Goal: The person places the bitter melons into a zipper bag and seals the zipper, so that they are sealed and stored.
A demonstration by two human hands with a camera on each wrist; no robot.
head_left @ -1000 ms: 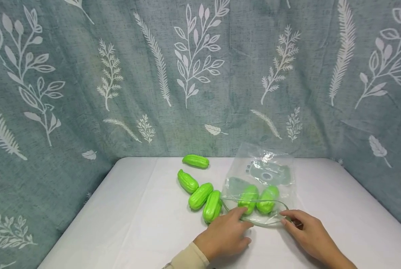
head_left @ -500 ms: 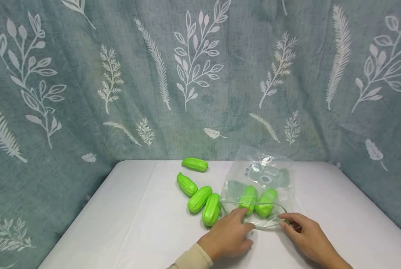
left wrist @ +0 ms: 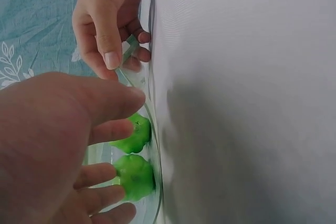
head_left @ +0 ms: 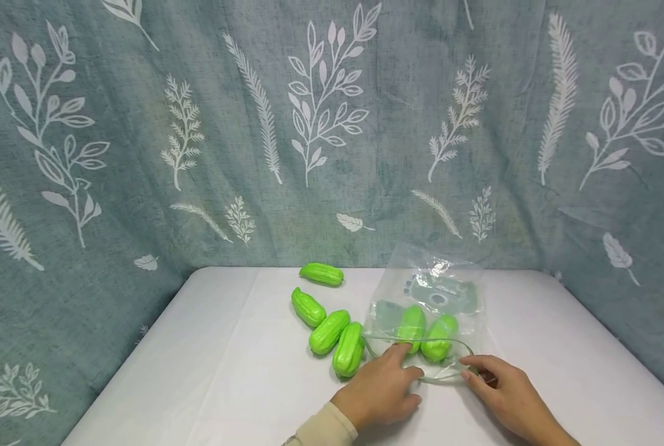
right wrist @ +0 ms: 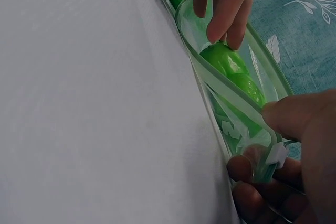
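Note:
A clear zip bag point(head_left: 446, 294) with a green-edged mouth lies on the table, its mouth toward me. Inside are two glossy ridged green gourds, a left one point(head_left: 412, 325) and a right one point(head_left: 440, 339). My left hand point(head_left: 378, 387) reaches into the mouth with loosely extended fingers, the fingertips against the end of the left gourd. My right hand point(head_left: 505, 384) pinches the right corner of the mouth between thumb and fingers, beside the white slider point(right wrist: 277, 154). In the right wrist view the mouth gapes between both hands.
Left of the bag, several more green gourds lie on the white table point(head_left: 243, 384): one point(head_left: 349, 350) close to the bag's edge, another point(head_left: 322, 274) at the far edge. A leaf-patterned curtain point(head_left: 226, 155) surrounds the table.
The left gourd has slid slightly deeper into the bag, with my left fingers following it. My right hand keeps its hold on the corner. The head view has shifted slightly.

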